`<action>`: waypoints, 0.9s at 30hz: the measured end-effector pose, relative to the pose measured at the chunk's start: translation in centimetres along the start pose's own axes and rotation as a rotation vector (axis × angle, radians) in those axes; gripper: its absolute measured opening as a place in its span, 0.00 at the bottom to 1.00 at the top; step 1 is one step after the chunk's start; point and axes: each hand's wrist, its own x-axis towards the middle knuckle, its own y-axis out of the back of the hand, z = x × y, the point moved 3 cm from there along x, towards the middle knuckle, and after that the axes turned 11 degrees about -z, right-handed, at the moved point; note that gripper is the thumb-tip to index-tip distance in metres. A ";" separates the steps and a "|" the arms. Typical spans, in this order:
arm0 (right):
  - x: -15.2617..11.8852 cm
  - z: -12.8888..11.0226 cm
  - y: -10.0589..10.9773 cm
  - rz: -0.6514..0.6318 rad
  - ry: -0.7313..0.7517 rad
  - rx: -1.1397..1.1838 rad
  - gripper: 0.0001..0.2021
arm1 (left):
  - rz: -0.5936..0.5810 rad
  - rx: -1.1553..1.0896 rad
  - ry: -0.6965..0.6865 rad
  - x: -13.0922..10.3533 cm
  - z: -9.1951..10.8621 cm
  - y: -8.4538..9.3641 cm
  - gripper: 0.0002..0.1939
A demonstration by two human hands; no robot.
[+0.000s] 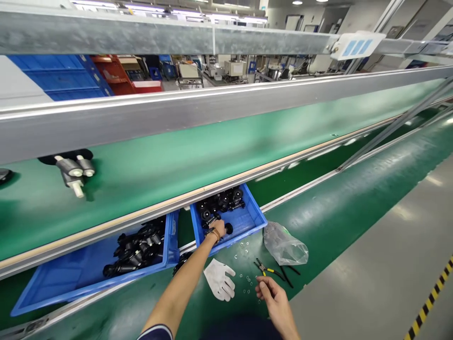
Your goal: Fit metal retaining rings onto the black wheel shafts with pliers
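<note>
Right hand (275, 298) seen curled near pliers (262, 268); left hand (219, 227) placed among black parts (223, 202) in blue bin (252, 221); grips cannot be told. Far right, white box (371, 38) striped blue.

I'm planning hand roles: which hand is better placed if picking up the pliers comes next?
Probably the right hand: it is close beside the pliers, whereas the left hand is in the blue bin, farther away.

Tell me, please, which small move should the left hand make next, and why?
Probably lift one black part from the blue bin towards the right hand: the left hand is inside that bin among such parts, while the right hand is outside, near scattered small clips.
</note>
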 end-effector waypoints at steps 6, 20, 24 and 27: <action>0.9 -2.3 -2.5 -0.112 0.078 -0.085 0.28 | 0.180 -0.459 0.077 -4.4 -2.0 3.0 0.14; -1.2 -10.1 -5.6 -0.538 0.405 -0.223 0.31 | 0.231 -0.961 -0.374 -27.2 1.2 -5.2 0.15; -2.2 -9.8 -4.5 -0.629 0.343 -0.225 0.36 | 0.332 -0.627 -0.362 -30.2 1.2 -5.6 0.11; -2.3 -9.0 -3.7 -0.571 0.178 -0.241 0.35 | 0.382 -0.561 -0.370 -31.2 1.2 -6.0 0.12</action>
